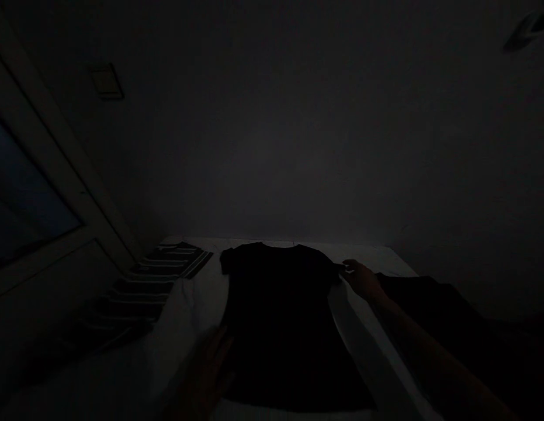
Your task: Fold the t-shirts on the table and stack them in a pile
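Observation:
A black short-sleeved T-shirt lies spread out flat, its neckline toward the wall. My right hand is at its right sleeve, thumb and fingers closed on the sleeve's edge. Low in the dim view, my left hand is beside the shirt's left side, fingers stretched and apart, holding nothing. Whether its fingertips touch the cloth is hard to make out in the dark.
A white, marble-like surface lies under the clothes. On the left is a striped garment; on the right, another dark garment. A grey wall rises behind, with a door at the left.

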Demonstrator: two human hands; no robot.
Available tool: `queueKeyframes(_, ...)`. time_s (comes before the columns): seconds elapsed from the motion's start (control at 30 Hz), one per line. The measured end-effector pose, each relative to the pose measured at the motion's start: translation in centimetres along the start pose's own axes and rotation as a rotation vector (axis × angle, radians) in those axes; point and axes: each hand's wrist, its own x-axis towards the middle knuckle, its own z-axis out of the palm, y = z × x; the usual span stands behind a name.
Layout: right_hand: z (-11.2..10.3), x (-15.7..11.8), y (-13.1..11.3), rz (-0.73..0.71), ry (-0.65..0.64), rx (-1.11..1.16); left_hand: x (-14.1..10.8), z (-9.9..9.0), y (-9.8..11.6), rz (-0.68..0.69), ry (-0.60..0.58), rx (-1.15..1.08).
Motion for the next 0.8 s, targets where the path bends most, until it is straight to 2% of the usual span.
queueKeyframes(0.07,0.6,-5.3,-0.4,-0.149,-0.220,0.070,-1.9,-0.5,-2.1,-0.101,0.004,-0.018)
queueKeyframes(0.13,1.0,-11.4,-0.1,-0.222,-0.359,0.144,-3.6,-0.7,-3.7,-0.134,0.015,-0.053)
queueKeyframes(0.2,1.4,-17.1,0.7,-0.248,-0.409,0.188,-4.6,-0.8,-4.5,-0.133,0.052,-0.106)
queueKeyframes(0.3,2.5,-22.8,2.3,-0.227,-0.325,0.188,-4.6,-1.2,-4.3,-0.142,0.125,-0.181)
queueKeyframes(0.37,3.5,-24.4,3.2,-0.161,-0.221,0.181,-3.7,-1.7,-3.6,-0.137,0.124,-0.222)
queueKeyframes(0.5,4.3,-25.0,3.2,-0.062,-0.100,0.265,-2.1,-2.4,-2.5,-0.175,0.077,-0.271)
queueKeyframes(0.6,3.3,-25.1,1.8,-0.040,-0.060,0.341,-1.8,-2.4,-2.1,-0.334,0.074,-0.304)
queueKeyframes(0.7,2.4,-25.4,0.1,0.065,-0.022,0.402,-1.9,-2.0,-1.6,-0.539,0.033,-0.351)
queueKeyframes(0.8,2.3,-25.4,-0.7,0.147,-0.032,0.425,-1.8,-1.8,-1.3,-0.566,0.010,-0.402)
